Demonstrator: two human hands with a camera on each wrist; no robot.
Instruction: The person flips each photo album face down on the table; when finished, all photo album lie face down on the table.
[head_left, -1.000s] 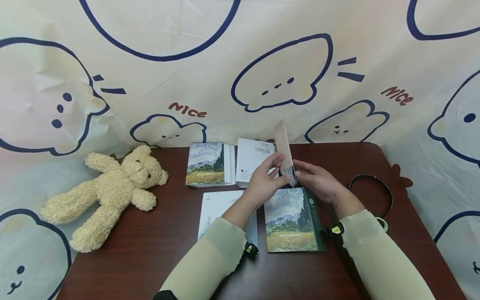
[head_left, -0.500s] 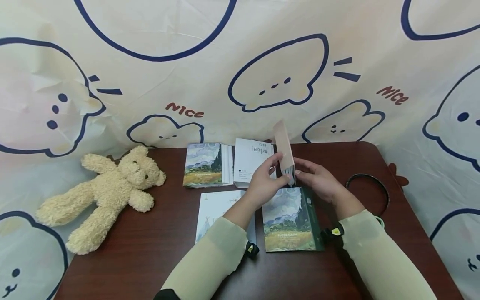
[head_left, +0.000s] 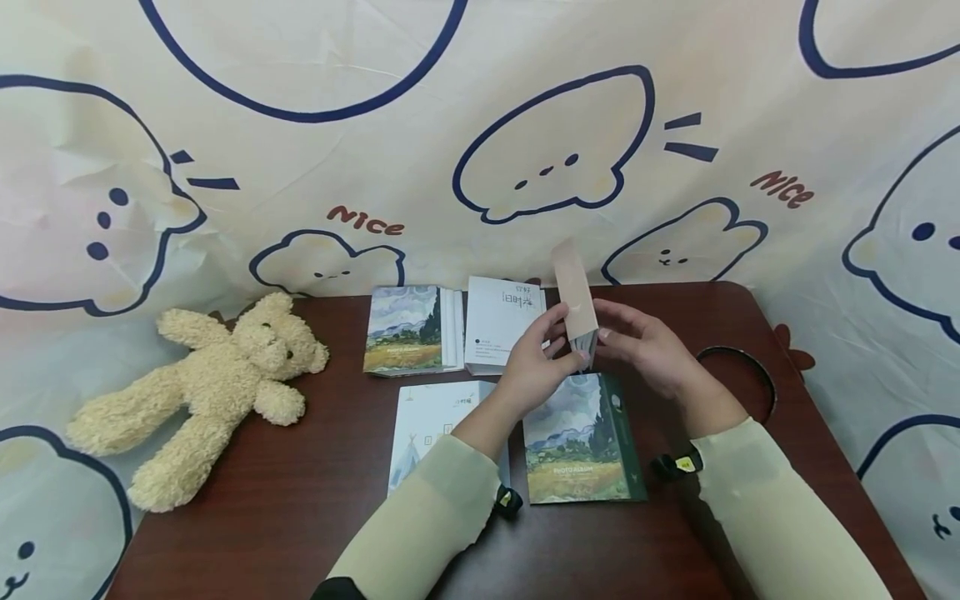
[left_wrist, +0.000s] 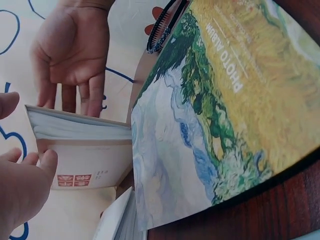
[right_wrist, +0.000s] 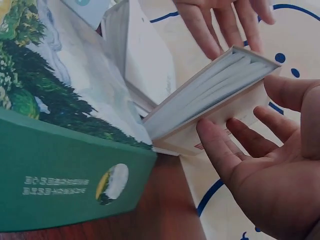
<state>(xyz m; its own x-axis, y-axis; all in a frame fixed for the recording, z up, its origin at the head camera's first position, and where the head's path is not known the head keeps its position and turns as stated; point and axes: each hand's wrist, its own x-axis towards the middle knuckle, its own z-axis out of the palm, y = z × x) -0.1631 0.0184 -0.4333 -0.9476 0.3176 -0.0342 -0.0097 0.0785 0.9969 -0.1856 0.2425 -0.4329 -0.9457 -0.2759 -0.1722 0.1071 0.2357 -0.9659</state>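
At the left of the frame a cream teddy bear [head_left: 225,383] lies at the border of the dark surface [head_left: 285,508], probably kept there so that the middle can serve for the albums. Left of centre come a smaller landscape album [head_left: 402,329], below it a white tent album [head_left: 423,417] partly hidden under the forearm, and then a white lettered album [head_left: 498,321]; they lie flat in rough rows, it seems to keep each cover visible. Near the centre, the left hand [head_left: 528,371] touches one cover of the pale pink album [head_left: 573,287], which stands upright behind the large green-spined album [head_left: 573,450], its page edges turned towards the person. On the other side the right hand [head_left: 656,354] meets the opposite cover with its fingertips. In both hands the grip is apart, fingers rather straight, not clamped; I judge that this light support from two sides is to stop the upright album from tipping or spreading. At the right of the frame a dark hoop [head_left: 726,347] lies beyond the right hand, perhaps put aside.
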